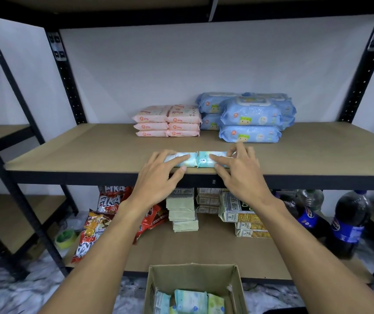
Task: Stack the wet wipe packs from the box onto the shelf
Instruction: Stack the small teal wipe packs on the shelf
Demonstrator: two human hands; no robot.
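White wall (181, 64) backs a black metal rack whose middle shelf (91, 150) is a bare brown board. Two pale blue-green wet wipe packs lie flat at its front edge, end to end and touching – the left pack (190, 162) under the left hand (159, 175), the right pack (204, 160) under the right hand (242, 175). The left fingers lie nearly straight across the pack's top, with the thumb against its near side. The right index finger stretches along its pack, the thumb sits at the near edge and the other fingers are lifted and spread.

Behind them, across a strip of bare board, stand pink wipe packs (166, 121) in two stacks of three, and just beside these, to the right, blue wipe packs (249, 118) piled two high.

Both forearms cross in front of the lower shelf, partly hiding red snack bags (109, 200) and cracker packets (238, 209); cola bottles (349, 218) stand at the right. On the floor an open cardboard box (181, 275) holds more packs (190, 301) – standing on edge.
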